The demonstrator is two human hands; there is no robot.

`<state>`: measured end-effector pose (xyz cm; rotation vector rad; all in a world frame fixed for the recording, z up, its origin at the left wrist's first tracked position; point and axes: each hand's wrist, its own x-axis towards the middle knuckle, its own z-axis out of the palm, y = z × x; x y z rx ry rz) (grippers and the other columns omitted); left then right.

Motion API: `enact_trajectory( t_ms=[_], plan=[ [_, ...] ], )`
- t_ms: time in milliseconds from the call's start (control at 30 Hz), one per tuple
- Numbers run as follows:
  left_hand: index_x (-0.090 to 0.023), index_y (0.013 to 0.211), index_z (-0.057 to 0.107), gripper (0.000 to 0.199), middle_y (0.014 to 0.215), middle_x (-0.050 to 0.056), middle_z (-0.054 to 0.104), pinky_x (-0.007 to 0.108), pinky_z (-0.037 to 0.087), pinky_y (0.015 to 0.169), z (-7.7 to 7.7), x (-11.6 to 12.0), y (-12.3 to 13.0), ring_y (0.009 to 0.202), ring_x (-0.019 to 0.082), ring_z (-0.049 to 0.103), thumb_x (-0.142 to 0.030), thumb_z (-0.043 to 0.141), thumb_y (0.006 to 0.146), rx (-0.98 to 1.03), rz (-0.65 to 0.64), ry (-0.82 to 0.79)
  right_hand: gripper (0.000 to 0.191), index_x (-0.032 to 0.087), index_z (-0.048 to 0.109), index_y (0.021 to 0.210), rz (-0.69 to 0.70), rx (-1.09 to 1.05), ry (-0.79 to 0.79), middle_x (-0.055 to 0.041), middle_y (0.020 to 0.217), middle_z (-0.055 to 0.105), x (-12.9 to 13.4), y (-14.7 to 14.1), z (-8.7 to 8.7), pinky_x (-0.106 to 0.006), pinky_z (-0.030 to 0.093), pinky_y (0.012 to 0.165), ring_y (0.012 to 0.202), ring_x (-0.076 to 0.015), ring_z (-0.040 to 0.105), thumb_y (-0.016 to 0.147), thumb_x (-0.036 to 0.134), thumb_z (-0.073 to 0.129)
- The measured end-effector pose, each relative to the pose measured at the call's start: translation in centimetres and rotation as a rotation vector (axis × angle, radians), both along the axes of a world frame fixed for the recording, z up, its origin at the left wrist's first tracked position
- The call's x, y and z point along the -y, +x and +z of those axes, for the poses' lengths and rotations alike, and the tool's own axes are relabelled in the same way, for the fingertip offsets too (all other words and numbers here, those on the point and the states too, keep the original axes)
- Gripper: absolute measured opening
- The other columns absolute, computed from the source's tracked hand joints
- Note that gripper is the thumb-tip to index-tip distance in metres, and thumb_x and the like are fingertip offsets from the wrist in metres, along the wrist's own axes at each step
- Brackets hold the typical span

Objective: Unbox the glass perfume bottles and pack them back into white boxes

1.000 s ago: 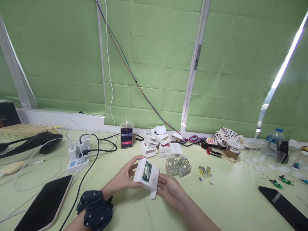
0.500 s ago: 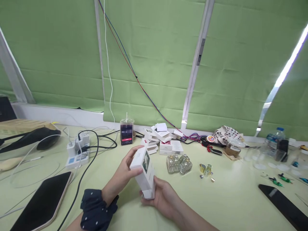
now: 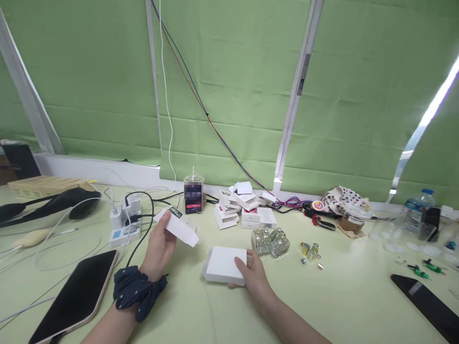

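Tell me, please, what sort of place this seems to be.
Probably an office or workshop desk: small white cartons, clustered glass bottles and a power strip with chargers share the tabletop.

A white carton (image 3: 181,229) with a small dark green picture tilts in the left hand (image 3: 159,244). A plain white box (image 3: 226,263), broad face up, sits in the right hand (image 3: 255,275).

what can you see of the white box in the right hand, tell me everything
The white box is slim, apparently thin card, its upper face plain. A translucent-looking flap juts from its left end. The right hand grips its right end, thumb on top. It lies nearly flat over the table; whether they touch is unclear.
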<state>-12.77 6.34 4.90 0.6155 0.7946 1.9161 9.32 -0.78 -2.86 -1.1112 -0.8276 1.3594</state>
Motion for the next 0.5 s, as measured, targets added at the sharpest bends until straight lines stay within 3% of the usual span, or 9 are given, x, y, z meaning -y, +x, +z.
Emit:
enact_trajectory(
  t_ms=[133,267,367,500],
  plan=[
    [-0.022,0.098,0.057,0.037,0.092,0.0,0.061,0.023,0.05,0.07,-0.3,0.4,0.5,0.085,0.016,0.061,-0.036,0.073,0.067,-0.328,0.056,0.088,0.035,0.021,0.052,0.087,-0.133,0.371,0.085,-0.005,0.083,0.065,-0.1,0.3,0.7,-0.035,0.05,0.073,0.082,-0.0247,0.063,0.061,0.03,0.074],
    [-0.028,0.122,0.04,0.07,0.121,0.006,0.052,0.036,0.043,0.09,-0.5,1.8,1.9,0.114,0.026,0.049,-0.035,0.077,0.062,-0.943,0.165,0.199,0.029,0.02,0.057,0.085,-0.161,0.531,0.124,-0.0097,0.092,0.063,0.0,0.5,1.3,-0.041,0.044,0.084,0.093,-0.0307,0.058,0.06,0.026,0.071],
    [-0.025,0.121,0.042,0.069,0.123,0.009,0.05,0.046,0.032,0.099,-0.7,2.7,2.8,0.117,0.032,0.045,-0.034,0.075,0.062,-1.408,0.248,0.335,0.035,0.018,0.061,0.097,-0.128,0.563,0.194,-0.0133,0.106,0.061,0.1,0.5,1.0,-0.043,0.038,0.097,0.109,-0.0326,0.052,0.063,0.023,0.068],
    [-0.024,0.121,0.046,0.065,0.121,0.011,0.053,0.05,0.023,0.102,-1.0,3.3,3.7,0.115,0.033,0.046,-0.027,0.07,0.06,-1.731,0.245,0.498,0.038,0.016,0.059,0.11,-0.091,0.57,0.359,-0.014,0.123,0.057,0.4,0.5,1.2,-0.043,0.027,0.109,0.126,-0.0299,0.041,0.072,0.022,0.063]
  ],
)
